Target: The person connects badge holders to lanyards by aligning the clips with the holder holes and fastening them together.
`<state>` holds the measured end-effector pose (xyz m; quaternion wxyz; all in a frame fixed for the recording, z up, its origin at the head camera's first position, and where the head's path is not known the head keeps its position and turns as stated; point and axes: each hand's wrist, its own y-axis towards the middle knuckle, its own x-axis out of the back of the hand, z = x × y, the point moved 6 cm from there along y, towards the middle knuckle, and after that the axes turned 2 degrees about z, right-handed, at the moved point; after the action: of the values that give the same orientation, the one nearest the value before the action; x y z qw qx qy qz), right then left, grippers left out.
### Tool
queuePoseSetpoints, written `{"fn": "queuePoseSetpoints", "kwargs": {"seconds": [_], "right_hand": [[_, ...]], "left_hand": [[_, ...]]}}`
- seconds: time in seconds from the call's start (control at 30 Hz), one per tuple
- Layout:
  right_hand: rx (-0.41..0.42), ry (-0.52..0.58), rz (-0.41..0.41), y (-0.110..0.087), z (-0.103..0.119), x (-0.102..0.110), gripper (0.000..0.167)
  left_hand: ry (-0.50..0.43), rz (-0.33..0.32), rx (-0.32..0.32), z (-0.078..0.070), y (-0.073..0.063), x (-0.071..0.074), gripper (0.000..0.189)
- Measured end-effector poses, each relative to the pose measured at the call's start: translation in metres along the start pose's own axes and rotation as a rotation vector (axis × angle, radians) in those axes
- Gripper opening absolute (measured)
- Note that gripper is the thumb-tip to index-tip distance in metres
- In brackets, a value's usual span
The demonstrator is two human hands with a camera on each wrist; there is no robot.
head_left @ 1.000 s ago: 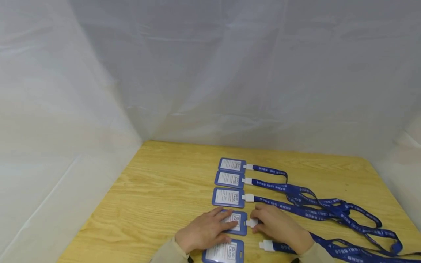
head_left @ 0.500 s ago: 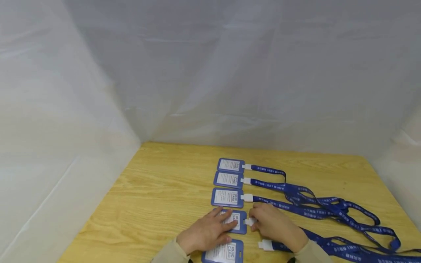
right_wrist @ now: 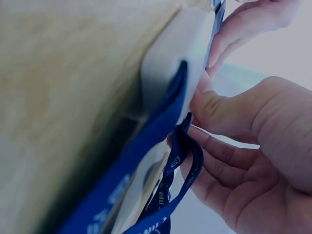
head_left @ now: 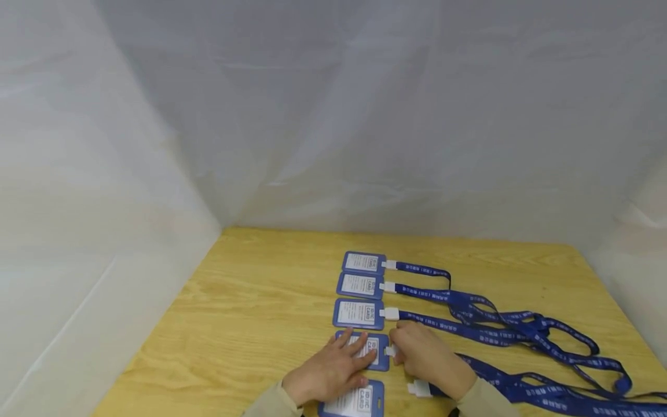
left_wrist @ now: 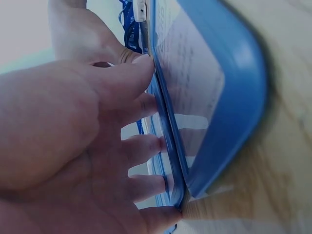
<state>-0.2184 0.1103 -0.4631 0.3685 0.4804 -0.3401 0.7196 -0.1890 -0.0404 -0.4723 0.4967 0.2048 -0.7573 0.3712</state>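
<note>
In the head view my left hand (head_left: 330,368) lies with spread fingers on a blue ID card holder (head_left: 384,360), the fourth from the back in a column. Its thumb is at the upper edge of the nearest holder (head_left: 359,404). My right hand (head_left: 429,354) pinches a white lanyard clip (head_left: 391,351) at the slotted right edge of the holder under my left hand. The fingers partly hide this clip, and I cannot tell whether its tab passes through the slot. Below my right hand lies another white clip (head_left: 419,388), apart from the nearest holder; it looms large in the right wrist view.
Three card holders (head_left: 358,313) farther back have white clips (head_left: 391,314) at their right edges. Their blue lanyards (head_left: 484,335) tangle toward the right. More lanyard straps (head_left: 542,395) run along the front right of the wooden table (head_left: 250,289). Pale sheeting (head_left: 333,145) encloses the back and sides.
My right hand has shifted slightly left with the clip, closer to the holder's edge. My left hand stays on the same holder. The head view has drifted a little.
</note>
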Motion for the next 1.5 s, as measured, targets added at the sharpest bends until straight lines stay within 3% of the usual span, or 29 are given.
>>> {"fn": "queuePoseSetpoints", "kwargs": {"seconds": [0.27,0.57,0.83,0.97,1.13,1.23,1.5], "right_hand": [[0.017,-0.025,-0.018,0.002,0.009,-0.003,0.016],[-0.017,-0.005,-0.037,-0.001,-0.002,-0.004,0.025],[0.047,0.024,-0.136,-0.023,-0.008,0.016,0.027],[0.058,0.086,-0.059,-0.042,-0.019,0.020,0.027],[0.059,0.169,0.147,-0.064,-0.032,0.009,0.043],[0.046,0.200,0.228,-0.068,-0.036,0.001,0.045],[0.077,0.217,0.250,-0.066,-0.037,-0.005,0.026]], "left_hand": [[-0.019,0.016,0.022,0.001,-0.002,-0.002,0.053],[0.028,0.004,-0.011,0.001,-0.001,-0.002,0.058],[0.008,-0.011,-0.008,0.000,0.000,-0.001,0.060],[-0.010,-0.009,-0.012,-0.002,0.000,-0.002,0.060],[0.011,-0.020,-0.014,-0.002,-0.002,-0.003,0.062],[0.012,-0.038,-0.014,0.000,-0.004,-0.002,0.065],[-0.025,-0.065,-0.051,0.001,-0.011,0.004,0.067]]}}
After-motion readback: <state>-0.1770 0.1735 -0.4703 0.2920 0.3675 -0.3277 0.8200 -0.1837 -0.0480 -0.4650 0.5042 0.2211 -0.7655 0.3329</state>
